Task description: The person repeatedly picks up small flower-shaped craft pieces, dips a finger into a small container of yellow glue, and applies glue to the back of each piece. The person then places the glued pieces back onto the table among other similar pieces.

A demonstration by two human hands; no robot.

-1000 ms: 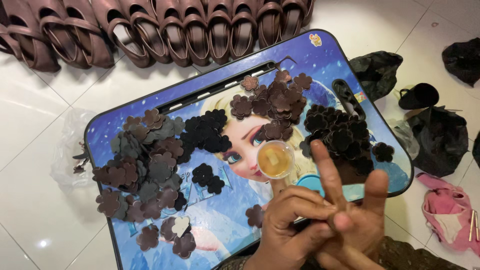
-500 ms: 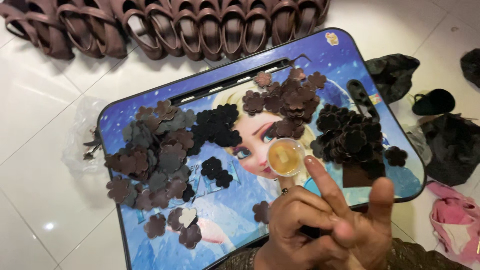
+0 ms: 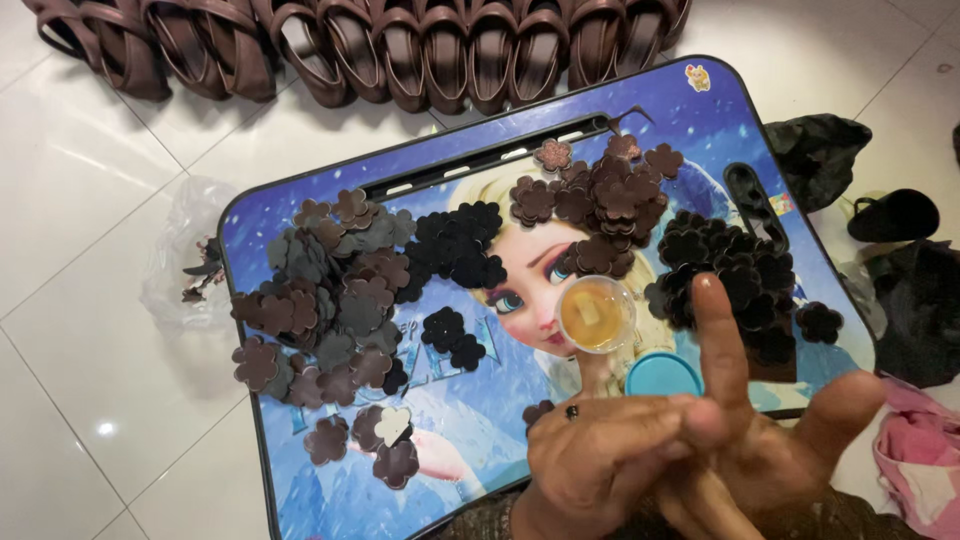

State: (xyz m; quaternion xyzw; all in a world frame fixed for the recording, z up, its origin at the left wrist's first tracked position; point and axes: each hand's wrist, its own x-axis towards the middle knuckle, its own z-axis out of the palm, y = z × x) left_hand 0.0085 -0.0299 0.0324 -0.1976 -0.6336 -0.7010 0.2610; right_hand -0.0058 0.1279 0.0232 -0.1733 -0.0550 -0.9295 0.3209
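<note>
Both hands are pressed together at the near edge of the scene: the left hand (image 3: 600,455) has its fingers curled in against the right hand (image 3: 770,450), whose forefinger points straight up and whose thumb sticks out to the right; whether anything is pinched between them cannot be told, since the meeting fingers hide the spot. Just beyond the fingertips stands a small round clear cup (image 3: 596,314) of amber liquid, and touching it on the near right lies a round teal lid (image 3: 662,375). All of this sits on a blue lap tray (image 3: 300,500) printed with a cartoon figure. To the right of the raised forefinger lies a heap of black flower-shaped cutouts (image 3: 735,275), and farther off a heap of brown flower cutouts (image 3: 605,195). In the middle is another black pile (image 3: 458,245), and on the left a wide scatter of brown and grey flower pieces (image 3: 330,300). Off the tray's left edge a clear plastic bag (image 3: 180,255) rests on the white tiled floor (image 3: 90,180). Along the far side runs a row of brown sandals (image 3: 400,45). On the right lie dark cloth bundles (image 3: 915,300) and a pink cloth (image 3: 915,465).
</note>
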